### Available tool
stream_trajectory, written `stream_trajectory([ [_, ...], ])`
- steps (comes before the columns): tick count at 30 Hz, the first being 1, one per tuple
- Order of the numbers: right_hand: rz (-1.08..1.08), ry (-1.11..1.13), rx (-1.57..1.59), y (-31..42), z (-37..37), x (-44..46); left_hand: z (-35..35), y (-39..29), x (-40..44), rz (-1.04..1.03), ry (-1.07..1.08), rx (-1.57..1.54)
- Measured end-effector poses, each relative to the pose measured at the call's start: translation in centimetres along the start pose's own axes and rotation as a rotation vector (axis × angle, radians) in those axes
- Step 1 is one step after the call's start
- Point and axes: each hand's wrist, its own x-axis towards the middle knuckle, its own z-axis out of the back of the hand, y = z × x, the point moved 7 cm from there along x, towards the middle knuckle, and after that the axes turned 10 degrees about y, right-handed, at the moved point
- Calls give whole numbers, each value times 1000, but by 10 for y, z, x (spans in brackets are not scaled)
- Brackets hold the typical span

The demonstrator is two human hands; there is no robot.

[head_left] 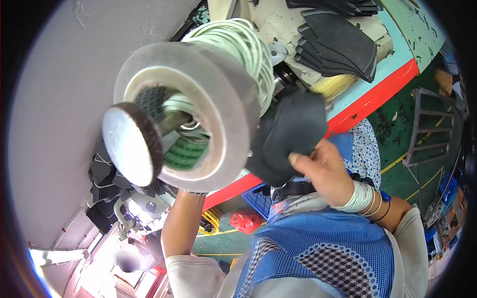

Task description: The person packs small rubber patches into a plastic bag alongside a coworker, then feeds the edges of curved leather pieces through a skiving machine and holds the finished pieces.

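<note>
My right hand (325,171) is closed on a stack of black flat pieces (293,134), thumb on top, close to the table's red edge (372,99). Several pale elastic bands (360,197) circle that wrist. My left forearm (181,223) rises behind a large grey ring-shaped machine part (228,124), which hides the hand. A round metal disc (126,144) projects from the ring's opening. Pale green loops of cord or bands (243,44) hang around the part's far end.
A fanned pile of black cut pieces (343,44) lies on the table beyond my right hand. Below are a blue crate (258,201), a yellow basket (212,218) and a red plastic bag (246,221). A metal rack (432,124) stands at right, near another person's hand (443,82).
</note>
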Motion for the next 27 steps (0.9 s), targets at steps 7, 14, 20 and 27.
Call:
stream_trajectory([
  [7,-215,98,-21,-4,-9,-10,-4,-8,-8,65,42,97],
  [14,-124,58,-57,9,0,-5,-6,-9,-8,-60,38,-135],
  [20,24,44,-63,4,-1,-6,6,5,6,-39,-21,5],
  [27,-207,114,-35,-13,-9,-11,-5,-6,-4,83,51,97],
])
